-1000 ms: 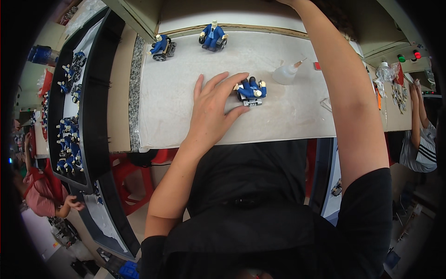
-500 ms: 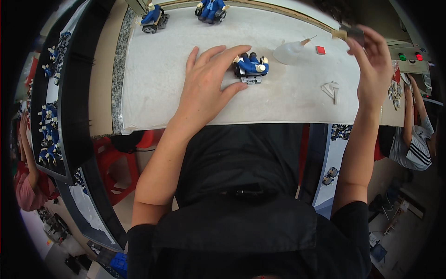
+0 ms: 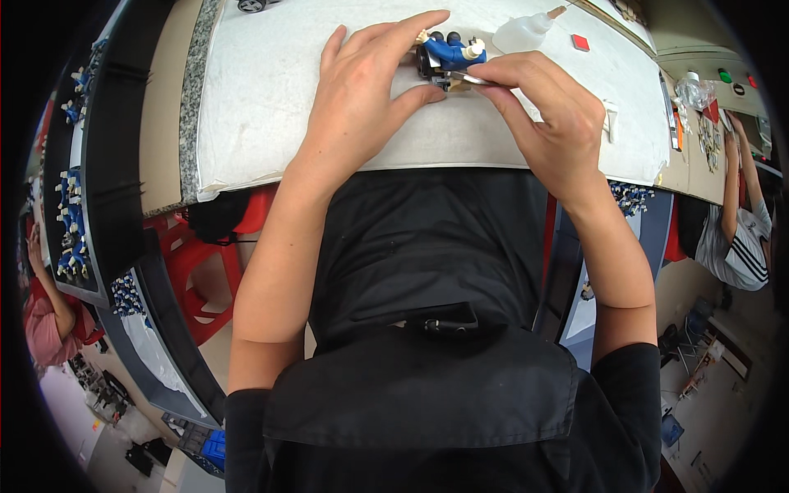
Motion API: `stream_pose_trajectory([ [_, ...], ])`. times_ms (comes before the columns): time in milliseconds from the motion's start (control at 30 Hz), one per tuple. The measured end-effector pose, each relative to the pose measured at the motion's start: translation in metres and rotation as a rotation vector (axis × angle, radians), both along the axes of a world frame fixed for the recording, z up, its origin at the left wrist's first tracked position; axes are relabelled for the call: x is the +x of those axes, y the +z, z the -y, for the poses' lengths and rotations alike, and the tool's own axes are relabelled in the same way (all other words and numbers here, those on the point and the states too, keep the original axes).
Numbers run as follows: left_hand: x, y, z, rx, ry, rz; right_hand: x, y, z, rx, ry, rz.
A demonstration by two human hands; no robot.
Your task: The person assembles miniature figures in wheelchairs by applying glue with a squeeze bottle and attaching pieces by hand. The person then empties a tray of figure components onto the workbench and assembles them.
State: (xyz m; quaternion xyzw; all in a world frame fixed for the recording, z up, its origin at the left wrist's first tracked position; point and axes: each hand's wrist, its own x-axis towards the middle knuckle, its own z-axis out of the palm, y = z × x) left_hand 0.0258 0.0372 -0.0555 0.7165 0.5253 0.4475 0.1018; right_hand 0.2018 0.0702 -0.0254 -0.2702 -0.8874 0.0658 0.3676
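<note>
Little wheelchair figurine [image 3: 450,54] in a blue suit, cream head and hands, black shoes pointing away, is down and left of the white squeeze bottle [image 3: 523,34]; can't tell if it's upright or tipped back. Small flat greyish piece [image 3: 471,78], mostly covered, is right by its near end, also below the bottle.

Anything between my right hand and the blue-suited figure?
Nothing visible blocks it. The right hand is right at the figure, with a small piece between its fingertips. The left hand is on the opposite side; the bottle sits farther off.
</note>
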Motion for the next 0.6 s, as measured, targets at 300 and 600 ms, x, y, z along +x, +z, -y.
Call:
stream_pose_trajectory([
  [300,-0.0028,0.0143,0.0036,-0.240,-0.043,-0.067,-0.0020,-0.0043,-0.0021,0.112,0.029,0.050],
  [600,-0.0032,0.0138,0.0035,-0.225,-0.047,-0.052,-0.0036,-0.0059,-0.0016,0.154,0.038,0.076],
])
